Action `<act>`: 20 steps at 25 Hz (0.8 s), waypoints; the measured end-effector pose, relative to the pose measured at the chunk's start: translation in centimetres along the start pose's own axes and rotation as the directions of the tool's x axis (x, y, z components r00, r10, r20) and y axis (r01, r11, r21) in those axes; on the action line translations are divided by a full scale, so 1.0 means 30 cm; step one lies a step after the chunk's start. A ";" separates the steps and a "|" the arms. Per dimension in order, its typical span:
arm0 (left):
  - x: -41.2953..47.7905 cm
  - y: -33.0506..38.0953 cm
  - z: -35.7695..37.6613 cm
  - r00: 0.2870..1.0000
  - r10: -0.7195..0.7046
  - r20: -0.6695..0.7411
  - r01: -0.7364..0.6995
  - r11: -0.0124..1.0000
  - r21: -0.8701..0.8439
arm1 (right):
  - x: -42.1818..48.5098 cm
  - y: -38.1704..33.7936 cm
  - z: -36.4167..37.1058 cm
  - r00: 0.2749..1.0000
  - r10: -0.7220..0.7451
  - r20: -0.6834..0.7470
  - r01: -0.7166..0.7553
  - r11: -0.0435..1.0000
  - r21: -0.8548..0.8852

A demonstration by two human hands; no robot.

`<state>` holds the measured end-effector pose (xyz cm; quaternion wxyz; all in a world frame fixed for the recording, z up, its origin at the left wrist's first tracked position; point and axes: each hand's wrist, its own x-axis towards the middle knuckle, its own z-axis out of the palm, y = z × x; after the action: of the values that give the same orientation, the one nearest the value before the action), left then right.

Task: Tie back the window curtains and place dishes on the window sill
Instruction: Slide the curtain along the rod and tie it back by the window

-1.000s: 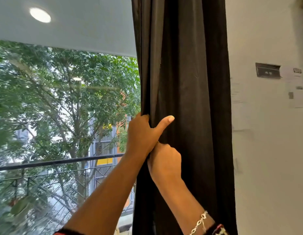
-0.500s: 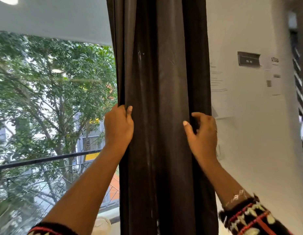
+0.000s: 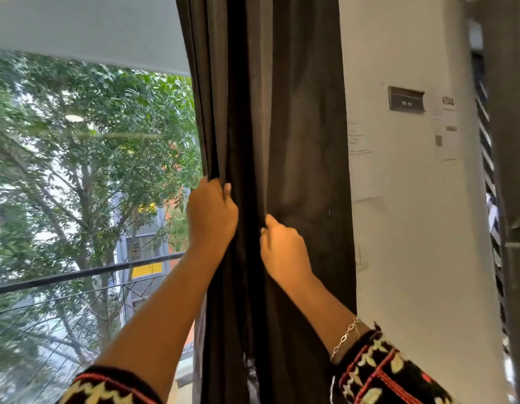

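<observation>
We gather the dark curtain (image 3: 305, 126), hanging bunched at the right edge of the window (image 3: 87, 170). Our left hand (image 3: 212, 217) clutches its window-side edge; our right hand (image 3: 283, 246) pinches a fold farther from the window.

A window (image 3: 78, 170) on the left shows green trees (image 3: 113, 118) and a black railing (image 3: 78, 274), and the white wall (image 3: 413, 258) on the right bears a dark plaque (image 3: 406, 99) and papers (image 3: 359, 138).
</observation>
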<state>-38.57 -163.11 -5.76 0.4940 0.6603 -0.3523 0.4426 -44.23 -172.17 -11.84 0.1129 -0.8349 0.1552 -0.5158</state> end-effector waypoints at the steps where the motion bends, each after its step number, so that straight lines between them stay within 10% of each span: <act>1: -0.005 0.017 0.017 1.000 0.006 0.003 -0.006 1.000 -0.021 | -0.006 -0.011 -0.003 1.000 -0.024 0.009 0.024 1.000 0.013; 8: -0.020 0.085 0.110 1.000 -0.005 -0.014 0.004 0.998 -0.063 | -0.003 -0.010 -0.060 0.983 -0.113 0.143 0.093 0.986 0.138; 11: -0.023 0.067 0.102 0.998 -0.006 -0.059 0.001 0.997 -0.079 | 0.039 0.078 -0.138 0.987 -0.062 -0.149 0.110 0.934 0.339; 14: -0.016 0.030 0.094 0.997 0.016 -0.070 -0.021 0.997 -0.070 | 0.169 0.270 -0.241 0.874 0.303 -0.380 -0.057 0.841 0.538; 16: -0.009 0.020 0.096 0.998 0.013 -0.065 -0.017 0.998 -0.067 | 0.243 0.400 -0.264 0.902 0.427 -0.057 -0.260 0.645 0.718; 20: -0.009 0.011 0.118 0.998 -0.020 -0.054 0.016 0.997 -0.072 | 0.275 0.494 -0.154 0.883 0.121 0.453 -0.466 0.343 0.816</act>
<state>-38.14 -166.61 -6.32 0.5309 0.6328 -0.3484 0.4432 -47.02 -189.13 -8.15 0.6630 -0.6635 -0.0212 -0.3459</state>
